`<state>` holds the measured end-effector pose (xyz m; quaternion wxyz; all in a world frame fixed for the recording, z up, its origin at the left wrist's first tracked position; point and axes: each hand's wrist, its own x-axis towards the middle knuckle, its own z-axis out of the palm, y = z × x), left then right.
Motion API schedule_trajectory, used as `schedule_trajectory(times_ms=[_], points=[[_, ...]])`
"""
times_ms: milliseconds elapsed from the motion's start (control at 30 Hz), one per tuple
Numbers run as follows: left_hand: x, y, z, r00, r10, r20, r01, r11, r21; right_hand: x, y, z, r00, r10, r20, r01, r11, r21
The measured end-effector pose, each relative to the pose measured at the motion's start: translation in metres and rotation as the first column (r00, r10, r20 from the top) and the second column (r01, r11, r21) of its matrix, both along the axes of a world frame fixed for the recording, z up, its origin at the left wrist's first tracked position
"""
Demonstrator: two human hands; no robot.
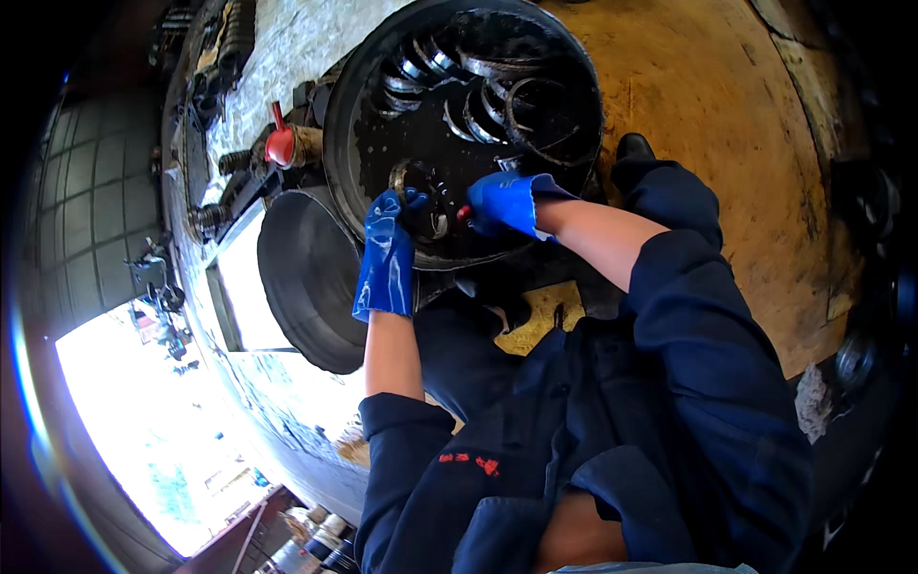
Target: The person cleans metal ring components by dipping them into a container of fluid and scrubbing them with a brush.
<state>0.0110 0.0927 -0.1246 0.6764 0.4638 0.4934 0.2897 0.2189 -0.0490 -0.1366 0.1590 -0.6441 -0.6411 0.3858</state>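
A wide round dark metal basin (337, 153) holds dark liquid and several curved metal rings (470, 117). My left hand (390, 218), in a long blue rubber glove, is closed on a metal ring (402, 177) raised at the basin's near left side. The ring stands on edge, its lower part blurred in shadow. My right hand (505, 203), in a matching blue glove, is closed just right of that ring, over the basin's near part. A small red end (465, 212) pokes out from its fingers; the rest of that object is hidden.
Another dark round pan (316, 277) leans at the basin's lower left. A red funnel-like piece (279, 143) and ribbed metal parts (234, 161) lie left of the basin. A yellowish-brown worn floor (708, 105) spreads at right, where a dark shoe (633, 148) rests.
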Motion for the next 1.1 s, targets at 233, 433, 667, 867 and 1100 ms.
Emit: schedule_trajectory(times_ms=[233, 433, 667, 867, 1100], points=[[-0.013, -0.028, -0.046, 0.990, 0.101, 0.097, -0.075, 0.968, -0.238, 0.037, 0.013, 0.072, 0.961, -0.202, -0.189, 0.192, 0.979, -0.069], [0.018, -0.035, -0.031, 0.975, 0.198, 0.105, -0.094, 0.786, -0.611, 0.001, -0.004, 0.048, 0.902, 0.193, -0.386, 0.017, 0.877, 0.480], [0.016, -0.038, -0.026, 0.983, 0.172, 0.069, -0.100, 0.807, -0.581, -0.010, 0.015, 0.050, 0.969, 0.044, -0.244, 0.069, 0.897, 0.436], [0.007, -0.041, -0.008, 0.992, 0.110, -0.068, -0.128, 0.907, -0.402, 0.032, 0.023, 0.056, 0.515, -0.680, -0.521, 0.524, 0.732, -0.436], [0.021, -0.038, 0.014, 0.989, 0.069, -0.134, -0.100, 0.966, -0.237, 0.028, 0.036, 0.001, 0.519, -0.825, -0.223, 0.755, 0.564, -0.334]])
